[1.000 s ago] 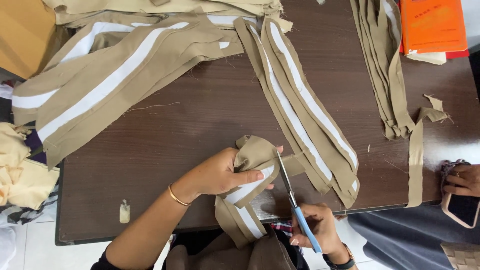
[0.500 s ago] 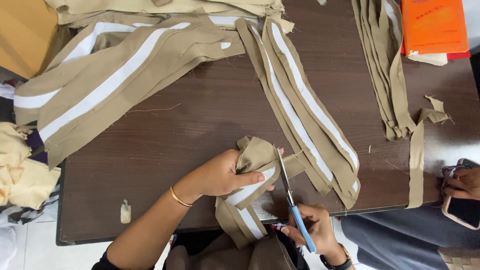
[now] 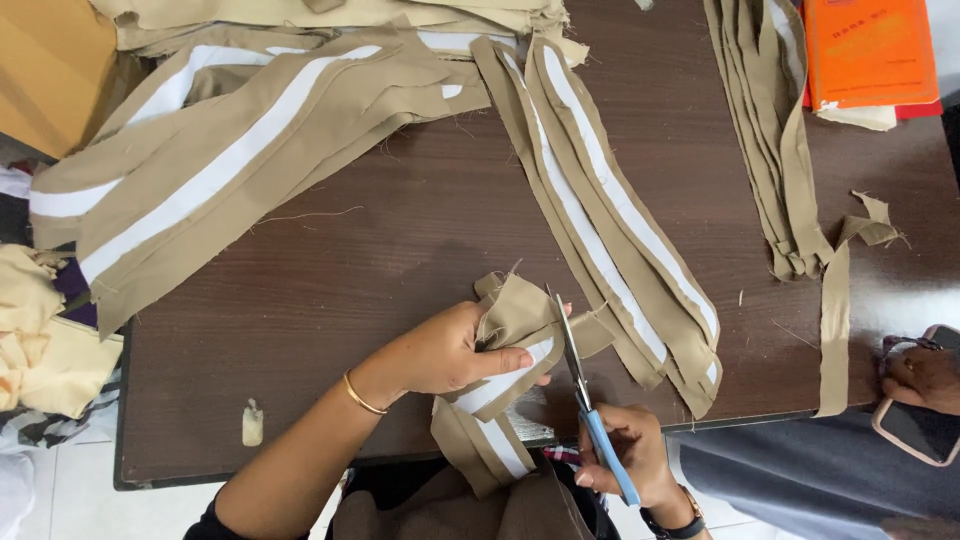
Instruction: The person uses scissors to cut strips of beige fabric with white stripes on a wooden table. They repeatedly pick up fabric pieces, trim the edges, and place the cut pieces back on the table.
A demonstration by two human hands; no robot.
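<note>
Fabric strip (image 3: 515, 350) sits pinched under left-hand fingers (image 3: 500, 362), beside scissors (image 3: 585, 400).

A dark brown wooden table (image 3: 400, 250) carries everything; beyond the left hand (image 3: 440, 352) lie wide khaki fabric strips with white bands (image 3: 220, 170); a narrower banded bundle (image 3: 610, 215) runs just past the right hand (image 3: 625, 450); further right, plain khaki strips (image 3: 775, 140) and an orange book (image 3: 868, 50); a small pale chalk piece (image 3: 252, 424) sits left of the left hand.

scissors (image 3: 578, 375) seemingly advanced slightly along khaki strip (image 3: 515, 335)
</note>
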